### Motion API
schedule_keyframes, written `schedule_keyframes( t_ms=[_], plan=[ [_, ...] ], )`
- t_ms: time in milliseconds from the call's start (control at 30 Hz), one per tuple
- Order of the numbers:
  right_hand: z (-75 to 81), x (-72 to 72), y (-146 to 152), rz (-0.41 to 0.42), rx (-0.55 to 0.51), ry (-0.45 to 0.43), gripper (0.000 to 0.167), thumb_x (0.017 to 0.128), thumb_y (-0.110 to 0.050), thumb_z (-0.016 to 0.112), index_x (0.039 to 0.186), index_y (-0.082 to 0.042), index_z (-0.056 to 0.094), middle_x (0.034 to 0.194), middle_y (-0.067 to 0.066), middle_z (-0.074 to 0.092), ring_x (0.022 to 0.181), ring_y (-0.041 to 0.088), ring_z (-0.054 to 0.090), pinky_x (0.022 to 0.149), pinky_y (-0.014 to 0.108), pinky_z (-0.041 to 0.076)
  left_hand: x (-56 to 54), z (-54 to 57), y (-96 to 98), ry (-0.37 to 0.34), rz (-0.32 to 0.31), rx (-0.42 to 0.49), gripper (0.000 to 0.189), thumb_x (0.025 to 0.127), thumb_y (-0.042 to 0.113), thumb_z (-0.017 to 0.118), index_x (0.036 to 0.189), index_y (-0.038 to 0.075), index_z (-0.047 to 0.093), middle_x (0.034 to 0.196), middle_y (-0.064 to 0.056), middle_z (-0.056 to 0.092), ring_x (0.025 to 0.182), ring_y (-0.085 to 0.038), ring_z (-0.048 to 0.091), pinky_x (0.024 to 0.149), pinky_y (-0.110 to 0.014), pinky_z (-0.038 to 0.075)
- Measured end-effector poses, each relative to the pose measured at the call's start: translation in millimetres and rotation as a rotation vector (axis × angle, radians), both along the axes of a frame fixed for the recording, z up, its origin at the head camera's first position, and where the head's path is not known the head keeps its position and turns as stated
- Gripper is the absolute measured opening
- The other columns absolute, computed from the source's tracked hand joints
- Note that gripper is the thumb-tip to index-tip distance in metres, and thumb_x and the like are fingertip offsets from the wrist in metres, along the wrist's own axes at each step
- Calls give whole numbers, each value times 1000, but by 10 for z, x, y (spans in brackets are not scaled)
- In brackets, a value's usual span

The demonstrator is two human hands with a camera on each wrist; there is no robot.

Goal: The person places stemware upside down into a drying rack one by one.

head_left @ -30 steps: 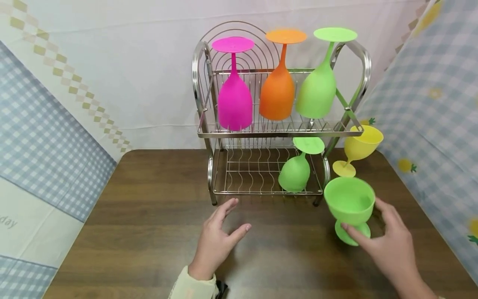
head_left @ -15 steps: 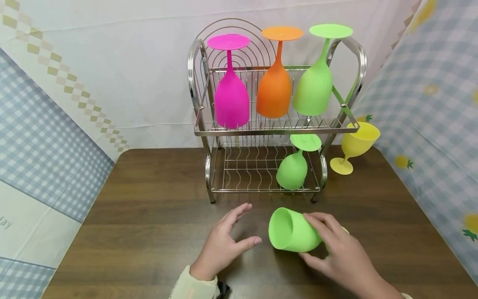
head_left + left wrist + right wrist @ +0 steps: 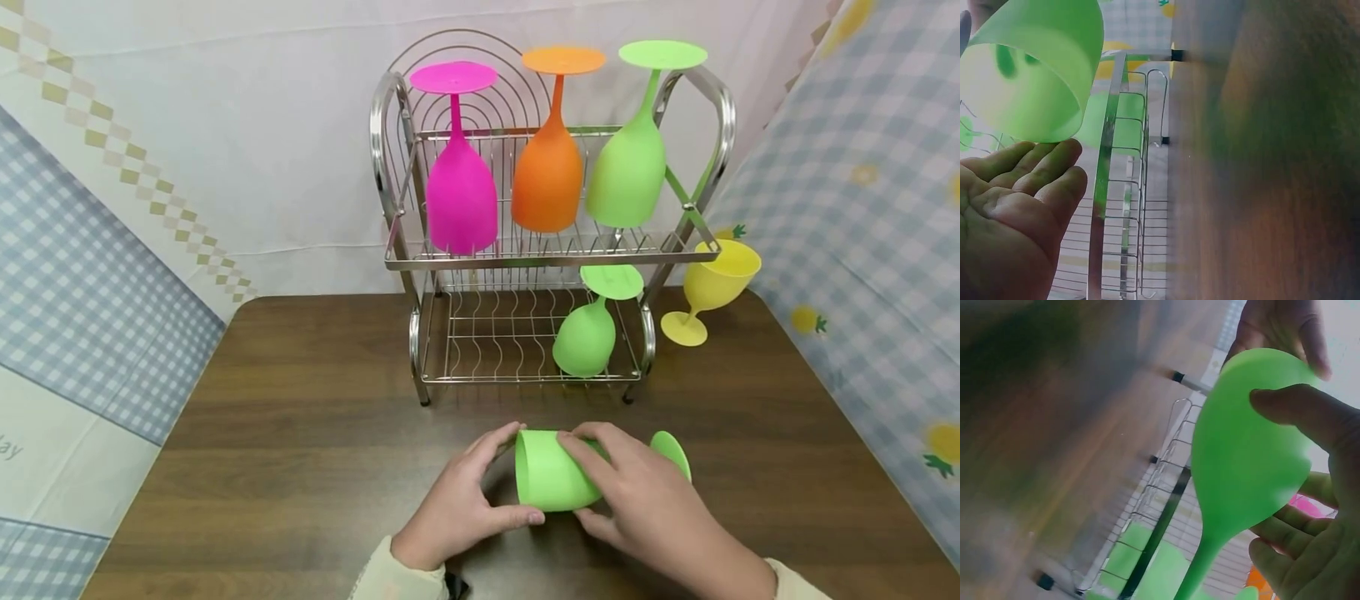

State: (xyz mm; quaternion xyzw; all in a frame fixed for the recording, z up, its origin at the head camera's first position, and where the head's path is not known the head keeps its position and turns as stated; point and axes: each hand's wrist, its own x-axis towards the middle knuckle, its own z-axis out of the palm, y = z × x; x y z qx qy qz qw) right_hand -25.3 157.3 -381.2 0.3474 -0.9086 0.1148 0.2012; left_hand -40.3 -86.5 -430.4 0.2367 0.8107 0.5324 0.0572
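Note:
A light green plastic goblet [image 3: 551, 471] is tilted onto its side in front of the rack, its mouth to the left and its round foot to the right. My right hand [image 3: 648, 504] grips the bowl, thumb on one side and fingers on the other, as the right wrist view shows along the goblet's bowl and stem [image 3: 1247, 450]. Thumb and fingers of my left hand [image 3: 459, 507] are spread at the mouth. In the left wrist view the left fingertips [image 3: 1069, 150] lie right at the goblet's rim [image 3: 1054, 134], fairly straight.
A two-tier metal dish rack [image 3: 551, 262] stands at the back. Upside-down pink [image 3: 461, 200], orange [image 3: 547, 183] and green [image 3: 626, 183] goblets fill its upper tier. Another green goblet [image 3: 585, 340] leans on the lower tier. A yellow goblet [image 3: 716, 279] stands upright to the right.
My right hand has brought the green goblet left from the table's right side and tipped it from upright onto its side. My left hand has moved slightly right to its rim.

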Motion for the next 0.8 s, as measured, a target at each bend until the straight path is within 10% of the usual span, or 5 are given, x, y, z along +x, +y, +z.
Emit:
schedule_keyframes(
  t_ms=[333, 433, 567, 800],
  plan=[
    [27, 35, -23, 18, -19, 4, 88, 58, -30, 96, 133, -2, 59, 125, 10, 60, 104, 24, 65, 83, 41, 59, -33, -53, -15, -27, 29, 87, 79, 75, 37, 90, 141, 16, 51, 137, 7, 58, 128, -13, 56, 109, -38, 47],
    [22, 85, -8, 1, -114, 26, 76, 78, -44, 85, 134, -1, 59, 128, 8, 61, 109, 23, 64, 87, 37, 58, -48, -71, -31, -48, 66, 118, 81, 75, 34, 90, 141, 11, 50, 139, 1, 58, 127, -16, 57, 108, -38, 47],
    [-33, 192, 7, -36, -358, -31, 60, 94, -51, 66, 131, -5, 63, 125, 3, 65, 111, 17, 64, 98, 18, 49, -71, -79, -48, -100, 127, 184, 85, 74, 29, 91, 143, 5, 47, 142, -7, 56, 130, -22, 56, 109, -39, 46],
    [-285, 310, -107, 24, -933, -350, 43, 77, 14, 77, 117, -1, 70, 111, 9, 73, 104, 13, 69, 90, 19, 55, -110, -54, -76, -194, 163, 402, 81, 77, 11, 87, 144, 0, 44, 145, -17, 52, 133, -32, 52, 111, -40, 43]
  ],
)
